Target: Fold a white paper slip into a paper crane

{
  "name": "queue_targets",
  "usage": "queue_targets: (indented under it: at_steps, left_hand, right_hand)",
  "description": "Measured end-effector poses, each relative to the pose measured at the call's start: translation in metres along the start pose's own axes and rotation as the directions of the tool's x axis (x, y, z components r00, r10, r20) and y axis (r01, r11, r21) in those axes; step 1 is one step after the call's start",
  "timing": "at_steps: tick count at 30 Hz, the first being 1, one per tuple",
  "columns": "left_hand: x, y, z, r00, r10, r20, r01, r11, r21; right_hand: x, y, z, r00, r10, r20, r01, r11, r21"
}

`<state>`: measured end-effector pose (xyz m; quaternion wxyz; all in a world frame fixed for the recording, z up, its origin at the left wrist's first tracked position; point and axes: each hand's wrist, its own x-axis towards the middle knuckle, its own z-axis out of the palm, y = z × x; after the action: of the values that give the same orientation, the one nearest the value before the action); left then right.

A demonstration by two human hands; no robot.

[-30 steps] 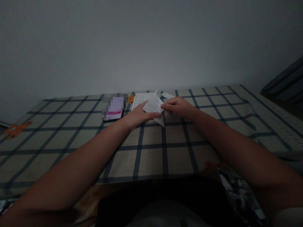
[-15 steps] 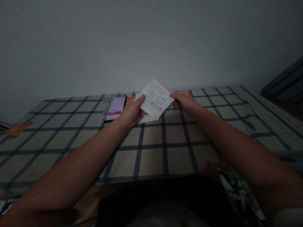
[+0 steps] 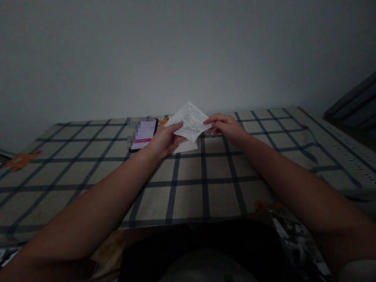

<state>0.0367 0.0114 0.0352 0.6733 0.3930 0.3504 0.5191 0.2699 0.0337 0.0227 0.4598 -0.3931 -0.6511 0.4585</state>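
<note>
A creased sheet of printed paper point(image 3: 192, 119) is held above the table, its middle bowed along a fold. My left hand point(image 3: 166, 139) grips its left side, thumb on top and fingers beneath. At the right corner, my right hand point(image 3: 226, 127) has its index fingertip over the paper and its thumb near the edge; the other fingers curl loosely below. Another white paper point(image 3: 188, 147) shows under the sheet, partly hidden by it and by my left hand. Left of my left hand lies a phone point(image 3: 144, 133) with a lit screen, partly pixelated.
A checked cloth point(image 3: 188, 199) covers the table, which meets a pale wall point(image 3: 188, 51) at the back. Orange figures point(image 3: 23, 160) are on the cloth at left. A dark striped object point(image 3: 352, 96) stands at far right. Shiny material point(image 3: 296, 239) shows below the front edge.
The printed sheet has bent more along its fold and its right corner has come left. My right hand has shifted slightly left, its index finger now reaching over the paper's corner.
</note>
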Motion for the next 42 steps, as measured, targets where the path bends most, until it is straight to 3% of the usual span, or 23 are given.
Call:
queue_targets:
  at_steps: [5,9,14,19,22,27,32,36,42]
  left_hand:
    - [0.005,0.000,-0.008,1.000,-0.008,0.019,0.009,0.999,-0.044]
    - [0.006,0.000,-0.012,0.999,0.016,0.038,-0.017,1.000,0.008]
    - [0.003,-0.001,-0.008,0.994,-0.047,0.100,0.035,0.993,0.114]
    - [0.001,-0.007,-0.005,0.980,0.016,0.200,-0.052,0.983,0.177]
    - [0.003,-0.010,-0.007,0.985,0.062,0.162,-0.102,0.962,0.251]
    - [0.003,-0.010,-0.007,0.996,0.086,0.020,-0.088,0.932,0.351]
    - [0.001,-0.009,-0.006,0.990,0.138,-0.030,-0.116,0.916,0.384]
    - [0.004,-0.009,-0.010,0.972,0.229,-0.050,-0.189,0.891,0.412]
    - [0.006,-0.011,-0.012,0.968,0.250,0.016,-0.236,0.890,0.391]
  right_hand:
    - [-0.005,-0.006,0.002,0.998,-0.042,0.053,0.042,0.999,-0.007]
    - [-0.006,-0.010,0.005,0.999,-0.036,0.015,0.037,0.995,-0.090]
    - [-0.001,-0.002,0.002,0.996,-0.015,-0.085,0.004,0.992,-0.128]
    - [0.001,0.001,-0.001,0.992,-0.055,-0.112,0.039,0.990,-0.138]
    - [-0.001,-0.001,0.000,0.993,-0.059,-0.104,0.041,0.985,-0.167]
    - [-0.001,-0.001,0.003,0.996,-0.012,-0.084,-0.001,0.989,-0.150]
    - [-0.001,-0.001,0.004,0.996,-0.014,-0.090,0.007,0.998,-0.069]
    - [-0.001,-0.005,0.004,0.993,0.025,-0.116,-0.021,0.999,0.041]
    - [-0.001,-0.007,0.007,0.988,0.153,0.004,-0.153,0.987,0.053]
